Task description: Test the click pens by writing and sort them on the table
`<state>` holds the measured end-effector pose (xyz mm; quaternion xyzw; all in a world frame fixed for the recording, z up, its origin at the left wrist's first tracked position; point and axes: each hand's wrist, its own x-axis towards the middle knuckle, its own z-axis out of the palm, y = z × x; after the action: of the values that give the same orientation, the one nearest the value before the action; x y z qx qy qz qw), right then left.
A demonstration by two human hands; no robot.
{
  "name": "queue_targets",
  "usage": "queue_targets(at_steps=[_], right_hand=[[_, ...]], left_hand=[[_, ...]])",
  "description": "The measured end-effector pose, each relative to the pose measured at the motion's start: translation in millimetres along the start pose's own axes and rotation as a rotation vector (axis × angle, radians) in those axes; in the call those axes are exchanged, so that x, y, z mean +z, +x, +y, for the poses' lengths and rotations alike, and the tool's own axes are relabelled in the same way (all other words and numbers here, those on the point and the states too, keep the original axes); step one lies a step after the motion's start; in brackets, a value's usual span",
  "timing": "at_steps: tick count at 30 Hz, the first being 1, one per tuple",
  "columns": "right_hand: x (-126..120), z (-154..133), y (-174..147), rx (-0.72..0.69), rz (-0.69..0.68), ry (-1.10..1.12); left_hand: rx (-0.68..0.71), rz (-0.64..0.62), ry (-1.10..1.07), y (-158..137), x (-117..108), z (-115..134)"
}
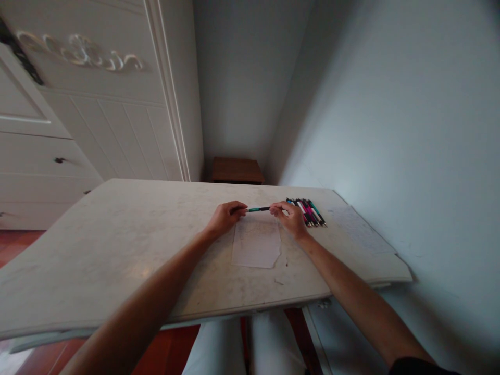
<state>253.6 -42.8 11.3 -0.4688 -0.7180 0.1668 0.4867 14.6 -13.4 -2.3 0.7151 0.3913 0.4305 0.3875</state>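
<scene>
Between my two hands a slim green and black pen (258, 209) is held level above the far edge of a sheet of paper (255, 245). My left hand (226, 216) pinches the pen's left end with thumb and fingertips. The other end is gripped by the fingers of my right hand (289, 217). Just beyond my right hand lies a row of pens (312, 212), several of them side by side, in black, pink, white, teal and blue; my hand hides part of the row. The sheet has a torn lower right corner.
The pale table (117, 250) has worn marks and small dark specks near the paper. Another written sheet (361, 229) lies at the right by the wall (410, 130). A white cabinet (117, 120) stands at the left, and a brown wooden stool or box (237, 169) behind the table.
</scene>
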Motion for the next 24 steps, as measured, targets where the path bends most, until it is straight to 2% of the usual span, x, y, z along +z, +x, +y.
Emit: queue_targets(at_steps=[4, 9, 17, 24], right_hand=[[-1, 2, 1, -0.017, 0.002, -0.020], [-2, 0, 0, -0.037, 0.000, -0.034], [-1, -10, -1, -0.007, -0.023, -0.032], [3, -3, -2, 0.037, -0.007, 0.016]], left_hand=[[0.045, 0.004, 0.079, -1, -1, 4], [0.047, 0.035, 0.008, 1, -2, 4], [0.137, 0.030, 0.010, -2, -1, 6], [0.178, 0.025, 0.008, -4, 2, 9]])
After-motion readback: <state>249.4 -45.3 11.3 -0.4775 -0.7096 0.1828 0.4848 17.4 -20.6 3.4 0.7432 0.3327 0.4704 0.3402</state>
